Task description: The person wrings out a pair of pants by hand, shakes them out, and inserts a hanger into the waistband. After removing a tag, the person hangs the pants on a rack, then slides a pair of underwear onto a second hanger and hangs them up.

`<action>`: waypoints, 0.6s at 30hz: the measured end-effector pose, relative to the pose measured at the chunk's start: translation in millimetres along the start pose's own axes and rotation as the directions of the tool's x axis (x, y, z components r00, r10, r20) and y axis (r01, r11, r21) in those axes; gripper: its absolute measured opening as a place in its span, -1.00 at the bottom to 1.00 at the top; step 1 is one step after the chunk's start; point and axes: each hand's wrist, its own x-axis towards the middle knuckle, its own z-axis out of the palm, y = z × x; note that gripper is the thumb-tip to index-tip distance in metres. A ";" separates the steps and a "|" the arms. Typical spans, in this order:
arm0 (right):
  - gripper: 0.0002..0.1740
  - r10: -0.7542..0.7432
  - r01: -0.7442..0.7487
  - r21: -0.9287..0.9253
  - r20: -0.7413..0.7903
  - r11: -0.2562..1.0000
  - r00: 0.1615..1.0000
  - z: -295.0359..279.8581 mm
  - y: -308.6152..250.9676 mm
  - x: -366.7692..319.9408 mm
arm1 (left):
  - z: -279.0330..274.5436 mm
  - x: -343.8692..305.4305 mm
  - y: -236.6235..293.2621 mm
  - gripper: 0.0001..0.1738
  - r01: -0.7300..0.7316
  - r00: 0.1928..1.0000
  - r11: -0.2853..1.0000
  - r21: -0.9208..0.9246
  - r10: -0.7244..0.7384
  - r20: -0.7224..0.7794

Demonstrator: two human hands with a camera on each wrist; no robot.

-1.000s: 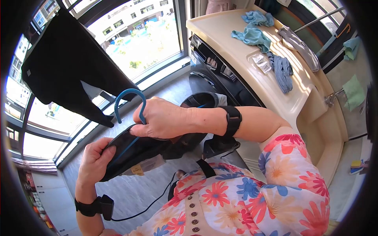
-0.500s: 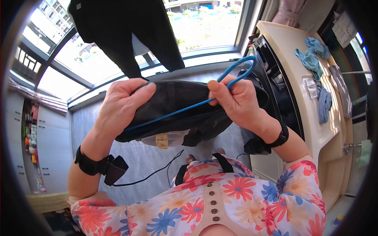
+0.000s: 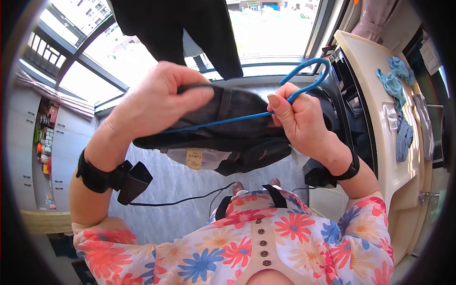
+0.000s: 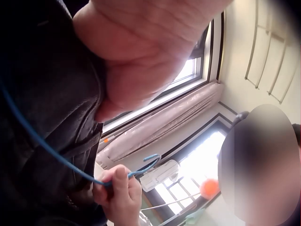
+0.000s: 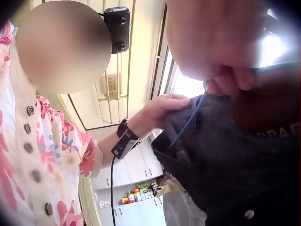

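Note:
My left hand (image 3: 159, 102) holds the near left part of the waistband of dark jeans (image 3: 247, 132), thumb over its edge. In my right hand (image 3: 304, 116), thumb and fingers grip a blue hanger (image 3: 237, 118) just below its hook, which points up and right. The hanger's long arm slants left into the open waist, and its far end is hidden in the cloth. A tan paper label (image 3: 194, 158) hangs below the waistband beside pale lining. In the right wrist view a brown patch (image 5: 258, 110) shows on the jeans.
Black trousers (image 3: 209, 33) hang before the window ahead. To the right, a beige counter (image 3: 368, 90) over a dark front-loading machine bears blue cloths (image 3: 392, 85) and a grey one (image 3: 422, 123). A black cable (image 3: 185, 199) runs from the left wrist camera. Cabinets (image 3: 71, 161) stand left.
The head view has turned rightward. My right hand has rolled over, bringing its thumb into view, and the hanger's hook has swung right. The waistband now faces me more openly.

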 end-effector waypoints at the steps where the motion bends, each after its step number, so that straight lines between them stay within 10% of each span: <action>1: -0.73 -0.004 0.004 0.003 0.009 1.000 1.000 -0.2 -3.1 -0.3 | -4.7 -0.1 -2.7 -0.84 -0.020 0.998 0.998 -0.065 0.016 -0.053; 18: -0.79 -0.334 0.368 -0.379 0.156 0.849 0.930 -10.5 -40.3 5.7 | -34.6 -31.8 8.4 -0.80 -0.268 0.878 0.963 0.033 0.258 -0.404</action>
